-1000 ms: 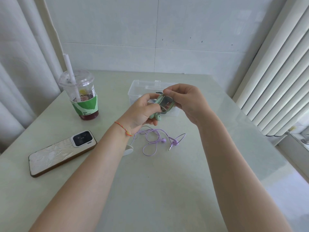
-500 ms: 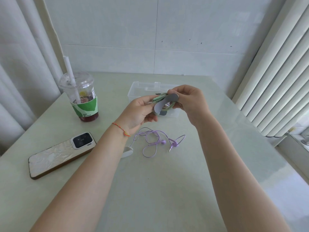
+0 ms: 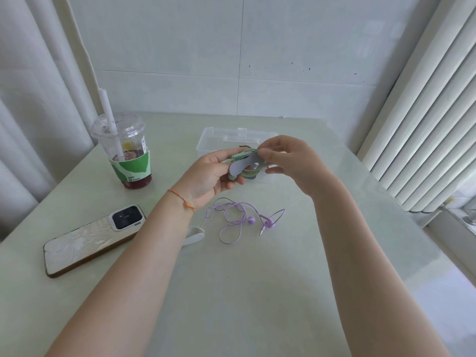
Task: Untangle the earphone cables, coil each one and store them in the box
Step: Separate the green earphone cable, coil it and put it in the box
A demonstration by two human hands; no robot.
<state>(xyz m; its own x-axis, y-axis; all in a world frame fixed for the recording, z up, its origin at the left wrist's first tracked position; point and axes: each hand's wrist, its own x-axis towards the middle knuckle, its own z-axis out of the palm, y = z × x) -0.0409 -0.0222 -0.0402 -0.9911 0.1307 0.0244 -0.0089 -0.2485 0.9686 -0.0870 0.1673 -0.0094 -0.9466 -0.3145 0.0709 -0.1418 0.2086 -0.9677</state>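
Above the table I hold a coiled green earphone cable (image 3: 251,171) with a grey strap (image 3: 241,166) wrapped round it. My left hand (image 3: 211,176) grips the coil from the left, thumb on top. My right hand (image 3: 291,161) pinches the strap and the coil's right side. Behind them stands the clear plastic box (image 3: 213,136), open, partly hidden by my hands. A purple earphone cable (image 3: 239,217) lies loose on the table below my hands, its plug to the right. A white strap (image 3: 194,235) lies by my left forearm.
A plastic cup with red drink, green sleeve and straw (image 3: 126,153) stands at the left. A phone in a white case (image 3: 90,240) lies face down at the front left. A radiator (image 3: 425,112) runs along the right, curtains at the left.
The grey strap has swung from under the green coil up and over its front. My right hand shifted slightly right, still at the coil. The purple cable has not moved.
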